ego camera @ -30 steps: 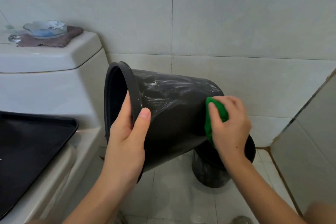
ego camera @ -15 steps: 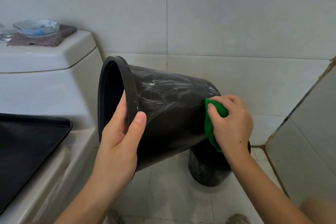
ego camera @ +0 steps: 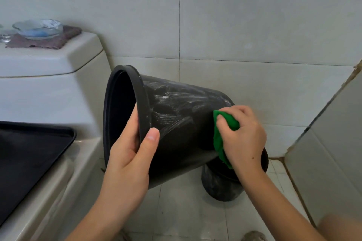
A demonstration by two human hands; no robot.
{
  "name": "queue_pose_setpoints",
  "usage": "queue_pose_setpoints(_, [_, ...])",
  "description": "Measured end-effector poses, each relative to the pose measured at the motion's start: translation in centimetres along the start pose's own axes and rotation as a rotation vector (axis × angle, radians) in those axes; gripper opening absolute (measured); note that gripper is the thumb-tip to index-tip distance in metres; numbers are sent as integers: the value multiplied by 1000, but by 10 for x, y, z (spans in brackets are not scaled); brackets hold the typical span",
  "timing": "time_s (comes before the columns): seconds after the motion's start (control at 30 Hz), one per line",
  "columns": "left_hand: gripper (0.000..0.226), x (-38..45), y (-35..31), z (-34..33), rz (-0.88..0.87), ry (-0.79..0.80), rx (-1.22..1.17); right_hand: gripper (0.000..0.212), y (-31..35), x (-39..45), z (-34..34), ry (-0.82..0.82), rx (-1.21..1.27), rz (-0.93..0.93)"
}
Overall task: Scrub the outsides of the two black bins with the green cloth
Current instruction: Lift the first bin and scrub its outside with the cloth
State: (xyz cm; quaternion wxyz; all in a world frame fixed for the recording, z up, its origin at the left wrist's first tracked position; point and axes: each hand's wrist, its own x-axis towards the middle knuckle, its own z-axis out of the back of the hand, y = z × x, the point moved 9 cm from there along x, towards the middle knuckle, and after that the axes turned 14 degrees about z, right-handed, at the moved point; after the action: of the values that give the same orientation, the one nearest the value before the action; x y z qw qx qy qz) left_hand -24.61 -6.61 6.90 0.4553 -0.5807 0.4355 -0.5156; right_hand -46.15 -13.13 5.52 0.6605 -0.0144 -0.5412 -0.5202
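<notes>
A person scrubs the first bin [ego camera: 176,133] in a tiled bathroom, holding it tipped on its side in the air beside the toilet [ego camera: 49,88], mouth turned left. The left hand [ego camera: 129,154] grasps the rim, fingers inside and thumb pressed on the outer wall. The right hand [ego camera: 242,135] is clenched round the green cloth [ego camera: 221,139], pressing it against the wall close to the base. Pale soapy streaks cover the upper side of the wall, so the scrubbing of this bin looks well under way; its underside cannot be seen. The second bin [ego camera: 219,186] stands upright on the floor [ego camera: 176,211], directly below the base of the first and partly hidden by the right wrist. Its side looks dull and smeared, though whether it has been scrubbed cannot be told.

The next move likely calls for the left hand to turn the bin by its rim so an unscrubbed stretch faces the cloth, while the right hand works along the wall. Both forearms reach forward from the bottom of the view, the right wrist bent inward toward the bin.
</notes>
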Motion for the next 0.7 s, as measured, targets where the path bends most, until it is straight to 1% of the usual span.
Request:
queue_pose_setpoints(0.07, [56, 3, -1, -1, -11, -8, 16, 22, 35, -7, -3, -24, 53, 136])
queue_pose_setpoints(0.13, [57, 5, -3, -2, -14, -7, 15, 18, 73, -16, 0, -39, 79, 327])
queue_pose_setpoints(0.2, [58, 6, 0, -2, 0, -9, -15, 14, 94, -20, 6, -54, 81, 479])
queue_pose_setpoints(0.23, [56, 7, 1, -1, 9, -16, -35, 14, 91, -18, 7, -60, 75, 489])
queue_pose_setpoints(0.27, [53, 6, 0, -1, 12, -21, -42, 17, 81, -13, 9, -71, 75, 433])
queue_pose_setpoints(0.37, [52, 4, -1, -6, -8, -33, 6, 22, 40, 2, 7, -104, 109, 110])
queue_pose_setpoints(0.4, [53, 3, -1, -8, -10, -38, 17, 22, 38, 2, 4, -113, 100, 68])
queue_pose_setpoints(0.43, [54, 3, -1, -8, -11, -44, 25, 22, 45, -2, 3, -126, 76, 84])
queue_pose_setpoints(0.47, [54, 4, -1, -8, -16, -51, 33, 21, 58, -9, 1, -141, 49, 144])
queue_pose_setpoints(0.57, [55, 7, 2, -3, 10, -74, 1, 22, 109, -37, -3, -141, 66, 420])
queue_pose_setpoints(0.63, [54, 9, 6, 1, 46, -76, -33, 23, 125, -43, -2, -113, 106, 565])
queue_pose_setpoints(0.67, [54, 8, 4, 0, 43, -73, -15, 24, 121, -38, -2, -110, 109, 574])
queue_pose_setpoints(0.7, [54, 7, 2, -2, 31, -70, 17, 24, 111, -29, 0, -119, 103, 519])
